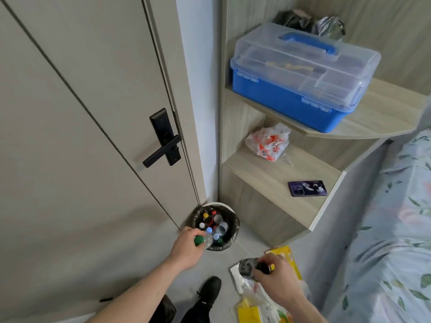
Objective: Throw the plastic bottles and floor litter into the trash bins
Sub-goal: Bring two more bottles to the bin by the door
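- In the far corner between the door (70, 136) and the shelf unit (279, 180), the bin (215, 227) stood on the floor, lined with a black bag and already crowded with upright bottles, their coloured caps showing nearly to the rim.
- On the floor at the near right, beside the bed (396, 229), lay the litter (254, 299): yellow and white wrappers and clear plastic, still to be gathered.
- The left hand (186, 247) hung at the near edge of the bin, fingers curled round a clear bottle (205, 241) with a green cap, which sat just over the rim.
- The right hand (277, 273) was low over the litter, fingers clenched round a dark bottle (250, 268) lying on its side; whether it had left the floor I could not tell.
- To do this step well, I judged, the clear bottle should go base first into a gap between the caps, toward the far side, then be let go low, since a drop from height onto so full a load could bounce out.
- The dark bottle could follow the same way, and the bin looked too full for much more, so the wrappers might need pressing down or a second bin.
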Tool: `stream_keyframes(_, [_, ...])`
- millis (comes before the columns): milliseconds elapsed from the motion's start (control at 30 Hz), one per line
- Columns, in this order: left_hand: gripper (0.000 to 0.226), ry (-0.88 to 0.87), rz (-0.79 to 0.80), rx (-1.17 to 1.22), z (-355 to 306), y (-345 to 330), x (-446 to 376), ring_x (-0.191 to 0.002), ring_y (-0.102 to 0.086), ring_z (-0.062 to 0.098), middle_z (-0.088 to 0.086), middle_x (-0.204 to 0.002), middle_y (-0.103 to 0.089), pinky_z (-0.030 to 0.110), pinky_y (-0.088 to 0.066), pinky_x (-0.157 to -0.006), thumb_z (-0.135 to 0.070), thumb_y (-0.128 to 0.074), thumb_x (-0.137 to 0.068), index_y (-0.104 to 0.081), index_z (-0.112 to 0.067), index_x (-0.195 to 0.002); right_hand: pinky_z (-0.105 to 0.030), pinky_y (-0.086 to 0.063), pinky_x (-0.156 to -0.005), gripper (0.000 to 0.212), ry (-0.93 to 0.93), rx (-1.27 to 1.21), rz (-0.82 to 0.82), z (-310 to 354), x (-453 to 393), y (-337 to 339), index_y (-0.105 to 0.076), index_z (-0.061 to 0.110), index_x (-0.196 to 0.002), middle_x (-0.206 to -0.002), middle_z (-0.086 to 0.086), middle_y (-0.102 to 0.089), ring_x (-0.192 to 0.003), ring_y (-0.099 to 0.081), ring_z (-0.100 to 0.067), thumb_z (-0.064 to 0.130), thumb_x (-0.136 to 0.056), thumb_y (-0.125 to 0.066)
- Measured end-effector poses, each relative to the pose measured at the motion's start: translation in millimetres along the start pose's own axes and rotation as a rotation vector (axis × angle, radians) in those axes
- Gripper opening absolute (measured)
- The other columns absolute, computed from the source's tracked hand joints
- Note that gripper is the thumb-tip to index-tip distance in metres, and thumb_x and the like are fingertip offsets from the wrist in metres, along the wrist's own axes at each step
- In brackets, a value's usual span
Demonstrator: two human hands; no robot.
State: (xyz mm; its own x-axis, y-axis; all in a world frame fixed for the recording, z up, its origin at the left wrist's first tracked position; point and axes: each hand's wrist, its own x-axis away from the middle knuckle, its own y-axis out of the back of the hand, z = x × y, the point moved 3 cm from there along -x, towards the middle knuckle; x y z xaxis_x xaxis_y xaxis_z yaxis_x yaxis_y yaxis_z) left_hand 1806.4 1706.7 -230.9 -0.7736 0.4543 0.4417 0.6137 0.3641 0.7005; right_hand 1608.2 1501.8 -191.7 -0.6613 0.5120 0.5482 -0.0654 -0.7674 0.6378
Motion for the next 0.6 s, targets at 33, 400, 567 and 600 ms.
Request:
stream_keyframes(33, [0.028, 0.015, 0.012, 0.000, 5.6, -6.3, -19.0, -0.108, -0.061, 0.018, -0.008, -0.112, -0.048, 0.024, -0.044, -0.093, -0.023, -0.069, -0.090, -0.070, -0.031, -0.117, -0.017, -0.043, -0.064, 0.014, -0.023, -0.028, 0.000, -1.0, -18.4, -8.9, -0.066, 0.039, -0.089, -0.099, 0.015, -0.060, -0.080, -0.059, 0.000, 0.041, -0.078, -0.074])
stream_keyframes(400, [0.030, -0.081, 0.090, -0.098, 79.9, -102.0, -200.9, -0.101, -0.062, 0.019, -0.007, -0.121, -0.050, 0.027, -0.048, -0.093, -0.014, -0.066, -0.090, -0.068, -0.023, -0.119, -0.033, -0.054, -0.082, 0.014, -0.138, -0.088, 0.013, -17.3, -226.2, -124.3, -0.068, 0.035, -0.093, -0.102, 0.008, -0.060, -0.089, -0.063, -0.013, 0.040, -0.082, -0.072])
stream_keyframes(567, [0.031, -0.105, 0.157, -0.123, 118.1, -149.1, -249.1, -0.099, -0.065, 0.024, -0.008, -0.124, -0.047, 0.037, -0.052, -0.092, -0.016, -0.066, -0.090, -0.066, -0.023, -0.120, -0.026, -0.046, -0.079, 0.023, -0.144, -0.063, 0.011, -33.8, -283.2, -170.0, -0.070, 0.032, -0.107, -0.108, 0.007, -0.058, -0.090, -0.061, -0.014, 0.038, -0.085, -0.073])
stream_keyframes(600, [0.030, -0.109, 0.165, -0.129, 125.1, -156.5, -256.1, -0.099, -0.065, 0.024, -0.007, -0.125, -0.047, 0.037, -0.052, -0.092, -0.016, -0.066, -0.090, -0.066, -0.022, -0.120, -0.024, -0.043, -0.078, 0.024, -0.149, -0.055, 0.005, -37.1, -291.0, -177.8, -0.070, 0.032, -0.109, -0.109, 0.007, -0.057, -0.088, -0.059, -0.013, 0.037, -0.086, -0.073])
